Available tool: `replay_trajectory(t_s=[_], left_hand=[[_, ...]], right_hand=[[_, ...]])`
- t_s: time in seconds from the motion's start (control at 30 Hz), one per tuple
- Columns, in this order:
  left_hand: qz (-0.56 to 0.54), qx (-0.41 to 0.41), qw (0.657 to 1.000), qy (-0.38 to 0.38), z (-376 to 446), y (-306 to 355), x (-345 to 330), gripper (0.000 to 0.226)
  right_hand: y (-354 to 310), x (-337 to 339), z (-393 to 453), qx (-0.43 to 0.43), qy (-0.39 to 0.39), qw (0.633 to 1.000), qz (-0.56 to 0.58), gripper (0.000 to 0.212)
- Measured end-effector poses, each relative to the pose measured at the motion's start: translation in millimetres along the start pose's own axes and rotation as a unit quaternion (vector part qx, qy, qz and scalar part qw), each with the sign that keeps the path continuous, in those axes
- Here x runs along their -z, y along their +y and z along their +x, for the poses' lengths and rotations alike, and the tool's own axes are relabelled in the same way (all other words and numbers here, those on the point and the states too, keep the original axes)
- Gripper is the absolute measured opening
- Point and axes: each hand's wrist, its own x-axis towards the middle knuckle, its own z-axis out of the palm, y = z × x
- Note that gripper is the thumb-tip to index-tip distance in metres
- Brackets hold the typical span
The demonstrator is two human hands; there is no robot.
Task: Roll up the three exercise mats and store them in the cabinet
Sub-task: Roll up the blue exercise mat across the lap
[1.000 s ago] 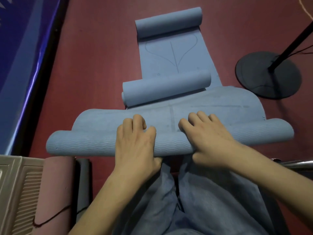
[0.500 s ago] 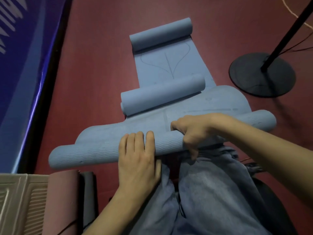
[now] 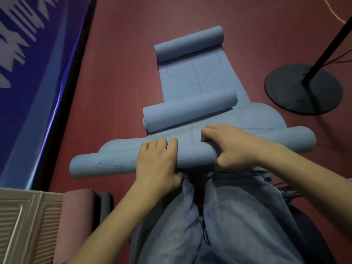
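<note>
At the left edge of the red floor (image 3: 118, 60) a blue banner (image 3: 32, 77) stands, and in the near left corner a louvred cabinet door (image 3: 21, 225) is beside a rolled pink mat (image 3: 76, 221). The left hand (image 3: 158, 162) lies flat, fingers pressed together, on the nearest blue roll (image 3: 106, 164), and the right hand (image 3: 230, 145) curls around the same roll. Behind it lie a middle roll (image 3: 188, 111) and a far roll (image 3: 188, 43), with a black stand base (image 3: 302, 90) at the right.
</note>
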Motion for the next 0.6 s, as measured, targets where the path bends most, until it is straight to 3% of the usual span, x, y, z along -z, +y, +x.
replay_trajectory(t_s=[0.1, 0.17, 0.27, 0.4, 0.6], left_hand=[[-0.018, -0.011, 0.995, -0.102, 24, -6, 15, 0.077], [-0.030, -0.018, 0.990, -0.138, 38, -11, 22, 0.076], [-0.047, -0.019, 0.985, -0.164, 48, -17, 27, 0.074], [-0.038, -0.014, 0.988, -0.148, 48, -17, 26, 0.073], [-0.017, 0.022, 0.999, -0.039, 26, -6, 6, 0.052]], right_hand=[[-11, 4, -3, -0.009, -0.002, 0.996, -0.084, 0.044], [-21, -1, -3, -0.019, 0.001, 0.987, -0.162, 0.049], [-24, -13, 3, -0.048, 0.017, 0.983, -0.174, 0.058], [-24, -20, 14, -0.080, 0.045, 0.981, -0.174, 0.046], [-16, -10, 26, -0.050, -0.016, 0.987, -0.149, 0.040]])
